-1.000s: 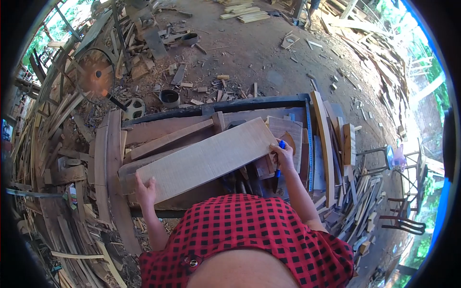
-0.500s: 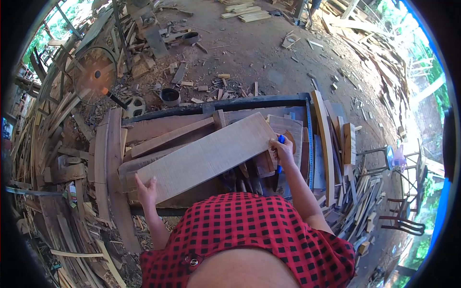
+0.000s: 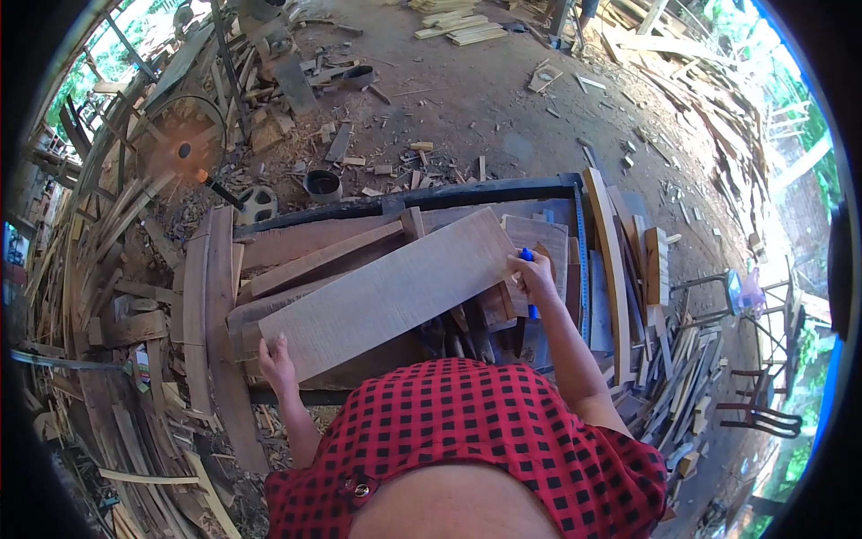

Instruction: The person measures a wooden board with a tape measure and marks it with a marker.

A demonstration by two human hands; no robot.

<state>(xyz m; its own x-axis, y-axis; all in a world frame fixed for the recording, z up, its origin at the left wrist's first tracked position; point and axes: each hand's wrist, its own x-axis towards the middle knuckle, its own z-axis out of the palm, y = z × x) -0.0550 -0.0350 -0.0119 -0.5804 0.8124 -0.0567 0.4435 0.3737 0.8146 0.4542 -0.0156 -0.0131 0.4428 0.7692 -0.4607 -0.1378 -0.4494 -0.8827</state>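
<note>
A wide, pale wooden board [image 3: 391, 292] lies slanted in front of me, its right end higher in the view. My left hand [image 3: 279, 363] grips its lower left corner, with the thumb on the upper face and the fingers partly hidden. At the right end, my right hand [image 3: 536, 275] holds the board's edge and also clasps a blue marker [image 3: 527, 255], which sticks out above and below the palm. Beneath the board are darker planks [image 3: 328, 260] on a dark-framed bench [image 3: 476, 188]. Under the right end, some tool-like pieces are mostly hidden.
A large round saw-like blade [image 3: 182, 144] stands at the left. Long boards [image 3: 215, 314] lie across the bench's left side, and a thick timber [image 3: 606, 269] lines its right. Metal pots [image 3: 321, 184] and wood scraps litter the ground. A chair [image 3: 759, 404] stands at the far right.
My left hand has shifted slightly down along the board's left end. In my right hand, the marker's angle and my grip have changed a little. The board stays almost in place.
</note>
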